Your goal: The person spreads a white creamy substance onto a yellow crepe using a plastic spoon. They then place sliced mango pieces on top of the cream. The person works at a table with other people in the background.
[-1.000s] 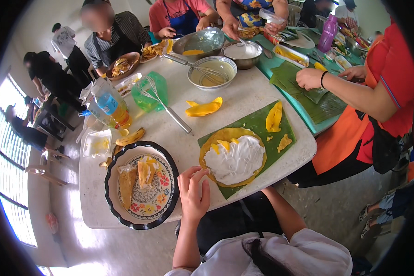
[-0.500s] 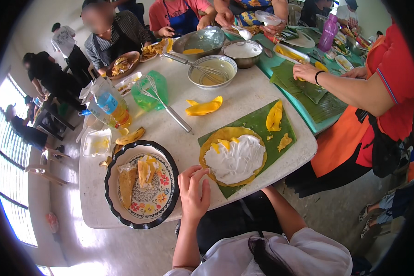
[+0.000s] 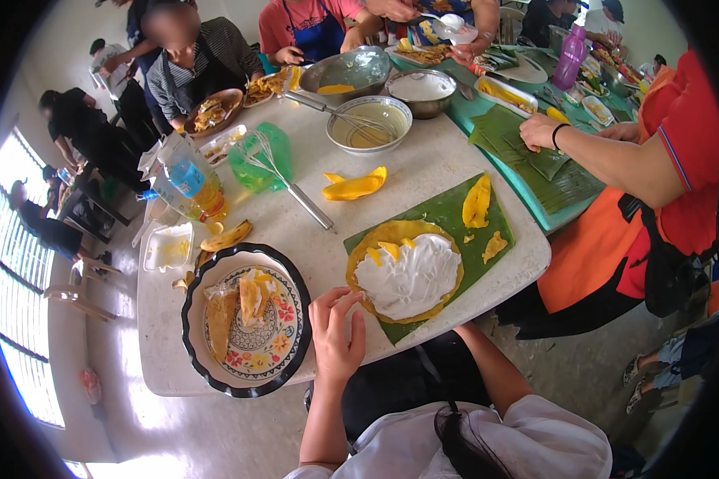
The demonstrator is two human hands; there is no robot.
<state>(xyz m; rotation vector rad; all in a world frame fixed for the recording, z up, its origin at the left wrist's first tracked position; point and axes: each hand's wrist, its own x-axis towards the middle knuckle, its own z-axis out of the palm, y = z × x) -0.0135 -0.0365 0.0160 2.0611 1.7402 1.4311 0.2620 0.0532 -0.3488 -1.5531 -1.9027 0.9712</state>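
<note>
My left hand (image 3: 336, 336) rests on the white table's (image 3: 423, 172) near edge with its fingers apart, holding nothing. It lies between a dark-rimmed patterned plate (image 3: 202, 350) with folded yellow crepes (image 3: 252, 297) and a round yellow crepe (image 3: 406, 275) spread with white cream. That crepe sits on a green banana leaf (image 3: 447, 211) with mango slices (image 3: 477, 202) on it. My fingertips almost touch the crepe's rim. My right forearm (image 3: 494, 374) runs up to the table edge below the leaf; the hand itself is hidden.
A person in red (image 3: 671, 160) stands at the right, a hand (image 3: 540, 132) on banana leaves on a teal tray (image 3: 535, 191). Bowls of batter (image 3: 369, 124), a whisk (image 3: 295, 191), a green container (image 3: 260, 156), an oil bottle (image 3: 192, 184) and mango pieces (image 3: 355, 187) crowd the table. Seated people line the far side.
My left hand has stayed in place by the crepe. The hand of the person in red has shifted slightly over the banana leaves.
</note>
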